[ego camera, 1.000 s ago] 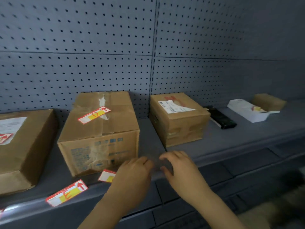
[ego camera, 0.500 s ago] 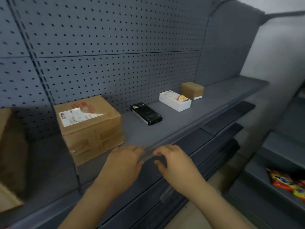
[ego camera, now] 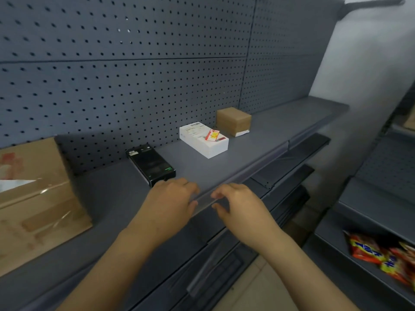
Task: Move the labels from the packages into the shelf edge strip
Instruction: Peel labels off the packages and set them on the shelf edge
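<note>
My left hand (ego camera: pixel 170 202) and my right hand (ego camera: pixel 243 207) rest side by side on the clear shelf edge strip (ego camera: pixel 203 202) at the front of the grey shelf (ego camera: pixel 280 131). Fingers of both are curled on the strip; no label shows in either. A red-and-yellow label (ego camera: pixel 212 135) lies on the white box (ego camera: pixel 203 140) further back. A black box (ego camera: pixel 151 166) lies just behind my left hand. A small brown box (ego camera: pixel 233 120) stands behind the white one. A large cardboard package (ego camera: pixel 33 198) fills the left edge.
Grey pegboard (ego camera: pixel 134 75) backs the shelf. Lower dark shelves (ego camera: pixel 292 167) step down below the strip. At the right, another shelf unit holds red and yellow snack packets (ego camera: pixel 381 254).
The view has swung right along the shelf: the labelled cartons left the frame and the white box came nearer. Both hands slid right along the edge strip, keeping side by side.
</note>
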A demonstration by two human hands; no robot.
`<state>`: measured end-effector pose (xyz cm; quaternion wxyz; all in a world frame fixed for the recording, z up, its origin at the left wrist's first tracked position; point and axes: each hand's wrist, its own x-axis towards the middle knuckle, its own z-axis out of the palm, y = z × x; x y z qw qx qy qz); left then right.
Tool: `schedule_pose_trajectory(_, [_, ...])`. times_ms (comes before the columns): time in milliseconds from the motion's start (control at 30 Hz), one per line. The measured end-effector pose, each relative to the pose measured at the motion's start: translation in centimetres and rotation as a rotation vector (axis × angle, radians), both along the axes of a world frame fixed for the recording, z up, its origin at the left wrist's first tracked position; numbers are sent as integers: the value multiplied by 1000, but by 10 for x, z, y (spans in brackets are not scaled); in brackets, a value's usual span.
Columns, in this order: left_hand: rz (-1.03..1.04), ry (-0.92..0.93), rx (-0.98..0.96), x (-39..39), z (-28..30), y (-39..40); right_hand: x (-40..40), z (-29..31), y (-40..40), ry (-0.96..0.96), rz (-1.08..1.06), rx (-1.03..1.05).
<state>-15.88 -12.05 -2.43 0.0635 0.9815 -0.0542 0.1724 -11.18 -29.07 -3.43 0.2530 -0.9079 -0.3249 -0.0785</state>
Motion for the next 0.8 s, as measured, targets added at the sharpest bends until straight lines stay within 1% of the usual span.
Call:
schedule_pose_trajectory(267, [9,60,23,97,14,7,100,9,3,34,-30,-54])
schedule_pose_trajectory(400, [47,94,18,132,20,10,145,11,8,71,0,-85])
schedule_pose_trajectory(533, [122,160,-4,160,20,13,196,14,16,56,86,-88])
schedule_pose_trajectory(800, [364,179,-134,199,18,10,304,10,36,-12,354,-39])
